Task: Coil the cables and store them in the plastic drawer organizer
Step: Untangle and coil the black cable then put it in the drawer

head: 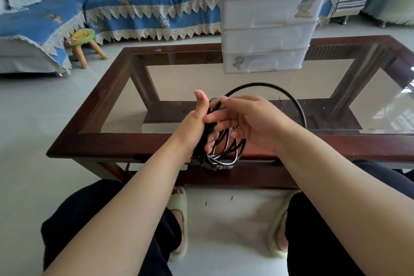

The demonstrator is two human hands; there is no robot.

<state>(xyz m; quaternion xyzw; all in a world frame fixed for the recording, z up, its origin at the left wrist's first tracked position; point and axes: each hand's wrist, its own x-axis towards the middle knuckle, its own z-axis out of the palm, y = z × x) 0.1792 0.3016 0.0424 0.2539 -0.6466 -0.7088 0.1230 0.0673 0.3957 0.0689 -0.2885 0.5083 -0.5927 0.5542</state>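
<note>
While raised over the near edge of the counter [112,143], left hand [197,123] upright, thumb up, grip closed round a bundle of black cable [224,148] loops. Right hand [253,119] palm-down beside it, grip pinching a strand at the bundle's top; one loose loop arcs out to the right. Plastic drawer organizer [268,36] on counter's far side, well apart; cartoon stickers, no readable writing.
</note>
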